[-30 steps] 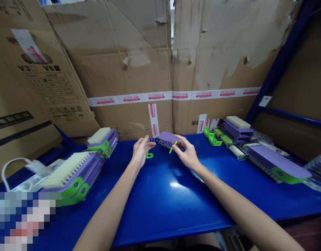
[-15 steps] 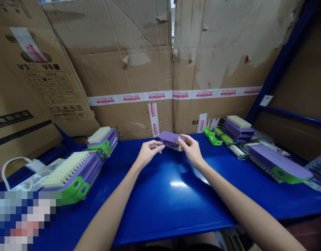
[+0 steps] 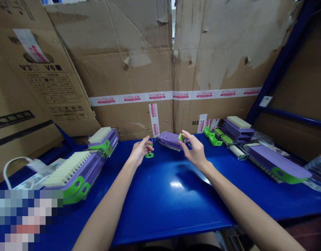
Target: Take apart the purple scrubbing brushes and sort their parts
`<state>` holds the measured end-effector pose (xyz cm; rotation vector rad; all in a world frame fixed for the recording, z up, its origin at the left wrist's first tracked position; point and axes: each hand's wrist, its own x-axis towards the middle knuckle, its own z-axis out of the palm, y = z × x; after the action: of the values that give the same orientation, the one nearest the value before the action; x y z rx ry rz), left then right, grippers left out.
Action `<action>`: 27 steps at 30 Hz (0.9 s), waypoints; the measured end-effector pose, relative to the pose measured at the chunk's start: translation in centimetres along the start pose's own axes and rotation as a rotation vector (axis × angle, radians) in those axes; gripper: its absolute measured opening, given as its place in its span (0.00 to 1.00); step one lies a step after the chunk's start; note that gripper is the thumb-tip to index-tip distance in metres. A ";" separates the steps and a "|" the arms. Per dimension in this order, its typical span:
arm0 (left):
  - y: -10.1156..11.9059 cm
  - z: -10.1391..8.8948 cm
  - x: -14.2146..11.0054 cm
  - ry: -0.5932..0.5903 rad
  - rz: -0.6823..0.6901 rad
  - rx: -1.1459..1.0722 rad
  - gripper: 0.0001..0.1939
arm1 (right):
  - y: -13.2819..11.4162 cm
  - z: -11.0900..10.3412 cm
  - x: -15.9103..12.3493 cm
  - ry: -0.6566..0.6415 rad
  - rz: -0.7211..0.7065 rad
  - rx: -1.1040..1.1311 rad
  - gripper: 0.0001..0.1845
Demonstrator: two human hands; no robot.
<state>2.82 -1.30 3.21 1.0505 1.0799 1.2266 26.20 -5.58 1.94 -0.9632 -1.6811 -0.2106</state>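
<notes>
My left hand (image 3: 140, 151) has its fingers bent around something glassy that I cannot make out. A small green oval piece with a hole (image 3: 149, 155) shows just under its fingertips; whether it is held or lies on the table I cannot tell. My right hand (image 3: 195, 148) pinches a small green plastic piece (image 3: 180, 137) between thumb and fingers, with a clear, shiny part beside it. Behind and between both hands, a purple brush (image 3: 170, 140) lies bristles down on the blue table (image 3: 160, 205). Clear glinting bits show between the left hand and this brush.
Purple-and-green brushes (image 3: 67, 169) lie bristles up on the left, near a white plug and cable (image 3: 36, 165). On the right are green clip parts (image 3: 214, 138), a purple brush block (image 3: 238, 129) and a long purple brush (image 3: 279, 162). Cardboard (image 3: 131, 76) walls the back.
My hands have moved apart, the left one leftward and slightly down. The green oval piece now shows by my left hand. More of the purple brush behind is uncovered.
</notes>
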 end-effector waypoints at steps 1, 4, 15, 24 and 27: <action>0.0 -0.2 0.1 0.018 0.006 -0.015 0.22 | 0.3 -0.4 0.3 0.018 0.034 -0.029 0.21; 0.1 -0.5 0.3 0.051 0.015 -0.040 0.23 | 1.7 -2.2 1.2 0.038 0.149 -0.130 0.20; 0.0 -0.5 0.4 0.058 0.028 -0.020 0.23 | 7.1 -13.5 0.5 -0.444 0.561 -0.989 0.14; -0.1 -0.6 0.4 0.074 0.040 -0.015 0.24 | 7.6 -15.0 -0.3 -0.561 0.507 -1.187 0.12; -0.1 -0.6 0.3 0.085 0.040 -0.018 0.24 | 8.0 -14.8 -0.6 -0.581 0.507 -1.202 0.12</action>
<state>2.30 -0.96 3.02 1.0180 1.1153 1.3214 42.49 -9.34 4.00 -2.4923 -1.6797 -0.6828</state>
